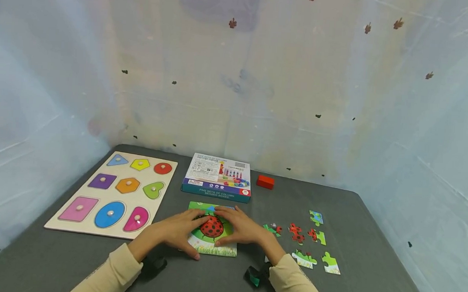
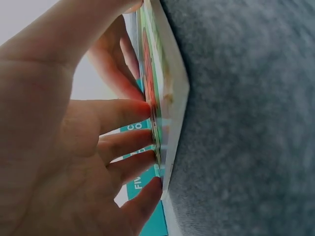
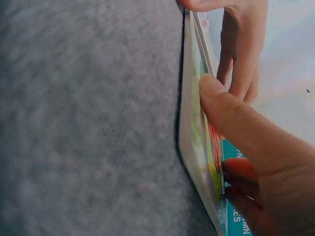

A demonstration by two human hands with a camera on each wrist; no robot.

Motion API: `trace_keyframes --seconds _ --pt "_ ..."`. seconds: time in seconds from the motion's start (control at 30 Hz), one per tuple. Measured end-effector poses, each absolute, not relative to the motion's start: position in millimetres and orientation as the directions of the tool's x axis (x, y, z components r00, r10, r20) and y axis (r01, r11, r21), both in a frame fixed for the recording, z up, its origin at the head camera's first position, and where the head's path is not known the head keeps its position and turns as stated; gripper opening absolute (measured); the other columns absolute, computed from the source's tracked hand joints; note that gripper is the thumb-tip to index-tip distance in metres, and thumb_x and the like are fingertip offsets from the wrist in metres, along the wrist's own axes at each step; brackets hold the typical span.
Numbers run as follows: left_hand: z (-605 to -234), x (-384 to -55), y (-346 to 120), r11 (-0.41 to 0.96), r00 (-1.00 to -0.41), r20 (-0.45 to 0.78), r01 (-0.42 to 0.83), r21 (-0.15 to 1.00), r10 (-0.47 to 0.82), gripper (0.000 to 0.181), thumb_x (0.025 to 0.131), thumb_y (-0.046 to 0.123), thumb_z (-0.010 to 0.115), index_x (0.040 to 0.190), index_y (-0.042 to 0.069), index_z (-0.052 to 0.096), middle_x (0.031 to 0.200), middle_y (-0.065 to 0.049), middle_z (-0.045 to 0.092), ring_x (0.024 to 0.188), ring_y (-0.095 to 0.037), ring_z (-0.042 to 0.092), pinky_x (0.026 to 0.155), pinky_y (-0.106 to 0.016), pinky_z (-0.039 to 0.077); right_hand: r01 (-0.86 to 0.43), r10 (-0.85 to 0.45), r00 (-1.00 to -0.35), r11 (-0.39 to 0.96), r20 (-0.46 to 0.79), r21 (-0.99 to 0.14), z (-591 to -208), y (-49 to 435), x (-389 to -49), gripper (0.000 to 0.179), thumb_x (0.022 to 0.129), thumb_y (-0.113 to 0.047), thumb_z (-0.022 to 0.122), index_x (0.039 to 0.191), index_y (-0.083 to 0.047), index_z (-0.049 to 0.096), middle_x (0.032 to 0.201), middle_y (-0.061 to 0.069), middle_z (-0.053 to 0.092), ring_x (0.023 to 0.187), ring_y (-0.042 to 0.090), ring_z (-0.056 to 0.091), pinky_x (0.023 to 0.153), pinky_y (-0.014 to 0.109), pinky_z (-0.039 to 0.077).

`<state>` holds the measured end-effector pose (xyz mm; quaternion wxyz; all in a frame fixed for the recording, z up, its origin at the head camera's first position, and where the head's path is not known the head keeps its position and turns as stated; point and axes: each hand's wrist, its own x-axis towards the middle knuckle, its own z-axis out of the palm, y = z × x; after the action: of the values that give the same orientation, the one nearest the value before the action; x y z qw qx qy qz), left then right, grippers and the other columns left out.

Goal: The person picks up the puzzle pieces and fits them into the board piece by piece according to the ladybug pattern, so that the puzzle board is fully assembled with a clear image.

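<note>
A: Where was the puzzle (image 1: 228, 250)?

B: On the grey table (image 1: 200, 285), front and centre, partly covered. The left hand (image 1: 174, 229) was over its left side, the right hand (image 1: 243, 226) over its right — neither nearer, both touching.

A: Fingers?

B: Left: spread, nearly straight, tips on the picture, thumb down by the near edge. Right: extended too, thumb laid on the picture. No curl round the puzzle that I could make out.

A: Long axis?

B: Looked near square; couldn't settle on one. Key relation, in my judgement: it lay directly below the fingertips, one side to each hand.

A: Looks?

B: Red ladybug (image 1: 212, 227), black spots, green ground, grassy near strip. Pale edge in the wrist views.

A: And outward?

B: Box (image 1: 218, 176) just behind. Red block (image 1: 265, 182) right of that, shape board (image 1: 106, 194) leftward, loose pieces (image 1: 296, 234) rightward — the closest near the right wrist.
</note>
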<state>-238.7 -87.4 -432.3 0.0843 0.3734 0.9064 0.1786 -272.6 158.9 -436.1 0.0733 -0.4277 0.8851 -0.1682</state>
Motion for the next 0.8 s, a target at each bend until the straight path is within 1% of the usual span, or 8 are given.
trace_keyframes --seconds 0.07,0.17,0.3,0.43,0.6,0.73,0.8 --pt "-431 -239 -87 0.66 -0.709 -0.021 0.644 0.387 0.705 0.098 0.067 0.06 0.074 0.142 0.006 0.039 0.143 -0.016 0.033 0.131 -0.032 0.032 0.102 -0.052 0.032 -0.733 -0.78 -0.625 0.579 0.019 -0.357 -436 159 -273 0.083 0.077 -0.048 0.071 0.142 -0.01 0.037 0.148 0.005 0.034 0.136 0.019 0.029 0.109 0.056 0.013" --pt "-429 -238 -84 0.67 -0.714 -0.04 0.634 0.386 0.699 0.1 0.066 0.06 0.074 0.142 0.006 0.039 0.145 -0.017 0.031 0.132 -0.034 0.031 0.102 -0.053 0.031 -0.728 -0.773 -0.633 0.585 0.024 -0.357 -435 158 -273 0.083 0.076 -0.05 0.072 0.142 -0.012 0.039 0.146 0.006 0.033 0.134 0.021 0.031 0.108 0.051 0.022" --pt "-422 -239 -78 0.692 -0.718 -0.09 0.617 0.376 0.69 0.103 0.063 0.061 0.075 0.141 0.006 0.039 0.147 -0.015 0.03 0.133 -0.035 0.029 0.102 -0.053 0.031 -0.724 -0.765 -0.643 0.596 0.027 -0.346 -435 159 -273 0.083 0.074 -0.052 0.072 0.141 -0.013 0.04 0.142 0.006 0.034 0.129 0.021 0.035 0.102 0.043 0.035" --pt "-414 -242 -74 0.716 -0.726 -0.139 0.595 0.364 0.674 0.102 0.061 0.059 0.078 0.14 0.005 0.041 0.145 -0.012 0.034 0.132 -0.033 0.031 0.102 -0.051 0.032 -0.727 -0.768 -0.64 0.595 0.023 -0.342 -434 158 -272 0.082 0.075 -0.051 0.073 0.14 -0.012 0.041 0.141 0.006 0.036 0.127 0.02 0.037 0.101 0.041 0.036" --pt "-413 -244 -74 0.72 -0.724 -0.144 0.602 0.344 0.675 0.1 0.059 0.051 0.084 0.138 0.005 0.044 0.144 -0.012 0.036 0.129 -0.032 0.033 0.101 -0.049 0.035 -0.704 -0.769 -0.639 0.573 0.021 -0.419 -431 164 -272 0.084 0.076 -0.044 0.075 0.143 -0.01 0.036 0.145 0.01 0.033 0.132 0.024 0.033 0.102 0.045 0.035" --pt "-416 -243 -76 0.699 -0.711 -0.124 0.618 0.36 0.692 0.099 0.06 0.046 0.085 0.138 0.003 0.043 0.144 -0.013 0.035 0.129 -0.033 0.032 0.1 -0.049 0.035 -0.658 -0.739 -0.671 0.563 0.051 -0.501 -426 185 -274 0.086 0.076 -0.041 0.075 0.145 -0.013 0.032 0.15 0.01 0.028 0.137 0.026 0.027 0.103 0.052 0.032" --pt "-416 -244 -76 0.689 -0.706 -0.113 0.624 0.368 0.699 0.098 0.06 0.044 0.085 0.138 0.003 0.043 0.144 -0.014 0.035 0.129 -0.033 0.032 0.1 -0.049 0.035 -0.633 -0.708 -0.7 0.556 0.091 -0.539 -422 201 -275 0.084 0.076 -0.039 0.075 0.145 -0.015 0.034 0.149 0.008 0.03 0.137 0.027 0.027 0.102 0.055 0.031"
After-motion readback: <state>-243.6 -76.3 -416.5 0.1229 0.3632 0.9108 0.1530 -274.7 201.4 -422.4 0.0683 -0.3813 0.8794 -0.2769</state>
